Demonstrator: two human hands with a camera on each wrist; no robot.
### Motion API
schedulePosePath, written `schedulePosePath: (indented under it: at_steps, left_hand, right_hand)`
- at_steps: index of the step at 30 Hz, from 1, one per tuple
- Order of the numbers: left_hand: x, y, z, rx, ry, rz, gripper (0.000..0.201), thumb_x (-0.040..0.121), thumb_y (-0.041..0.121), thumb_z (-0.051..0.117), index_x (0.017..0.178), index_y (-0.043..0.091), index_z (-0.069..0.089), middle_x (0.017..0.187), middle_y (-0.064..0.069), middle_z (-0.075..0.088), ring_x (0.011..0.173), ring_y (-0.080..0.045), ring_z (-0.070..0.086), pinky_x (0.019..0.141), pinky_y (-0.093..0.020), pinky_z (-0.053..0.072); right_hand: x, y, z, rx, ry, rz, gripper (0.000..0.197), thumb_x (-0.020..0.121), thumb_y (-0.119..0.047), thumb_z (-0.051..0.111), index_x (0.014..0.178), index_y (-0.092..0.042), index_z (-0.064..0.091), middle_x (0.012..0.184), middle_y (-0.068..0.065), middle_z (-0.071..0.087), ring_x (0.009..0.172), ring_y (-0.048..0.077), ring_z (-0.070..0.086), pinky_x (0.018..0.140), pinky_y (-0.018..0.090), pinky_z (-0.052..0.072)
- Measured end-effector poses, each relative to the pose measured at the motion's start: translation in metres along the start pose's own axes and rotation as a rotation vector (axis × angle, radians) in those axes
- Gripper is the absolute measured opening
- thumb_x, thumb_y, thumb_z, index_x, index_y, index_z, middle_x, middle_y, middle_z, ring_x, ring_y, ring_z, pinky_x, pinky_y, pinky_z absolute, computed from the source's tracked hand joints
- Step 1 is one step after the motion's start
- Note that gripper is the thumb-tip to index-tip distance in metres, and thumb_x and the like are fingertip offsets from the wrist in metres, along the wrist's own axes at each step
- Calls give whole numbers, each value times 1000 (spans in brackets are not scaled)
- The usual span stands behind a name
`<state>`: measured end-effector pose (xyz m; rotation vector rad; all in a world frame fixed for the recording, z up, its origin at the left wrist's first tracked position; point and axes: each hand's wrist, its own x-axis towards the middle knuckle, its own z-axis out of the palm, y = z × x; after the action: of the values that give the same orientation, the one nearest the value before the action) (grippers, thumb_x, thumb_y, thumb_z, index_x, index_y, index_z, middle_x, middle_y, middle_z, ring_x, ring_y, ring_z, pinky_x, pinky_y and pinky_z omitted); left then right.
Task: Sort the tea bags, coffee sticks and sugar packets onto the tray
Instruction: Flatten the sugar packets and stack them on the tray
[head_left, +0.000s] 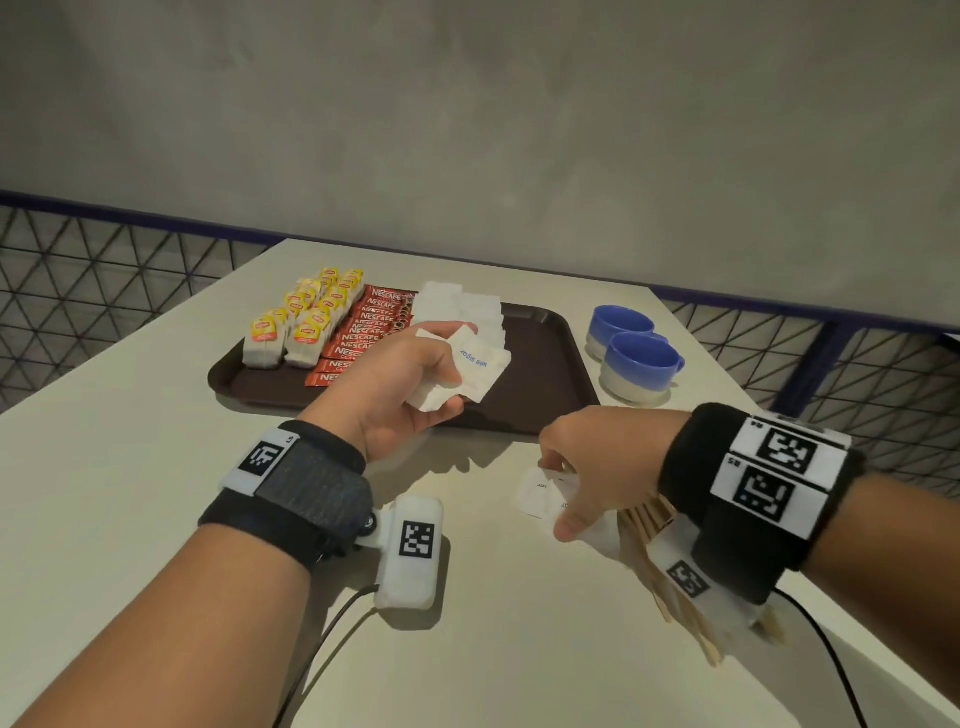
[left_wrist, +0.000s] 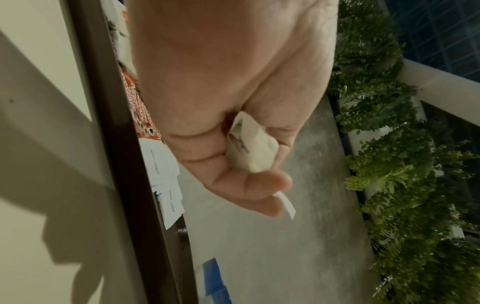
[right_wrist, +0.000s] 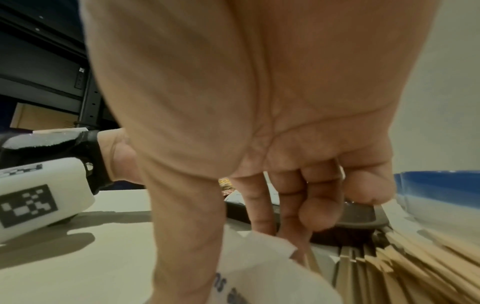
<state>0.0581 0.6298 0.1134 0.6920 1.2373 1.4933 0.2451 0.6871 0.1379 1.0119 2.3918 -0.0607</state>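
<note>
On the smooth cream table, nearest the person, the right hand reaches down onto a few loose white paper sugar packets lying flat just before the tray; its thumb and fingers are bent around one packet, and the right wrist view shows the crinkled paper with blue print pinched between thumb and fingertips. Just beside that hand, partly under the wrist, lies a fanned bundle of thin, flat, pale wooden sticks. A little further out, the left hand hangs over the near edge of the tray with its fingers curled round a wad of soft, square white packets, one reading "white sugar" in blue; the left wrist view shows a folded packet squeezed between palm and fingers. The tray is a dark brown, matt plastic rectangle with rounded corners and a raised rim. On it, from left to right, stand two rows of white paper tea bags with yellow and red tags, a row of glossy red coffee sticks overlapping like tiles, and a pile of white sugar packets at the back, behind the left hand. To the right of the tray, on the table, two round glazed cups, blue above and off-white below, sit touching each other
</note>
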Motion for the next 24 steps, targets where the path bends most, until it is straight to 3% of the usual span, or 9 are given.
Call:
schedulePosePath:
  at_steps: [3, 7, 11, 15, 20, 22, 24]
  left_hand:
    - [-1, 1, -2, 9, -49, -21, 60, 84, -13, 46, 121, 27, 72, 133, -12, 66, 102, -30, 76, 56, -26, 57]
    - [1, 1, -5, -25, -100, -31, 64, 85, -16, 43, 122, 27, 72, 139, -14, 62, 103, -39, 75, 60, -28, 59]
    - [4, 1, -8, -43, -110, -36, 64, 85, -18, 43, 122, 25, 72, 135, -13, 66, 105, -41, 74, 60, -30, 60]
    - [7, 1, -9, -42, -100, -29, 63, 84, -18, 45, 120, 24, 74, 135, -14, 66, 105, -41, 74, 61, -32, 60]
    - [12, -2, -7, -10, -80, -31, 56, 81, -18, 44, 105, 21, 75, 131, -13, 67, 110, -35, 71, 57, -29, 58]
    - [17, -5, -6, -4, -76, -20, 58, 81, -18, 41, 103, 23, 77, 128, -12, 70, 116, -33, 68, 62, -32, 59]
    - [19, -7, -4, -26, -78, -20, 63, 79, -19, 40, 104, 25, 78, 127, -12, 71, 114, -33, 69, 71, -37, 59]
  right_hand:
    - [4, -3, -4, 1, -11, 12, 56, 79, -54, 80, 116, -15, 65, 102, 4, 73, 90, 23, 72, 85, 32, 60]
    - [7, -8, -5, 6, -8, 1, 49, 80, -47, 83, 113, -15, 66, 100, 5, 72, 88, 24, 70, 87, 34, 60]
    - [3, -14, -2, -66, 87, -57, 48, 82, -45, 81, 118, -19, 64, 102, 2, 68, 88, 20, 66, 86, 33, 59]
    - [-2, -11, -5, -9, 94, -88, 39, 82, -45, 81, 110, -23, 65, 96, -4, 69, 81, 13, 65, 83, 30, 60]
    - [-16, 8, -21, 528, 191, -129, 28, 83, -47, 78, 107, -36, 69, 92, -15, 75, 80, 4, 73, 77, 24, 61]
    - [-17, 10, -24, 858, 262, -222, 21, 85, -42, 77, 104, -34, 72, 88, -14, 77, 73, 2, 71, 65, 18, 56]
    - [-11, 7, -27, 1158, 287, -264, 20, 87, -36, 74, 106, -29, 73, 79, -9, 75, 59, 5, 63, 53, 20, 46]
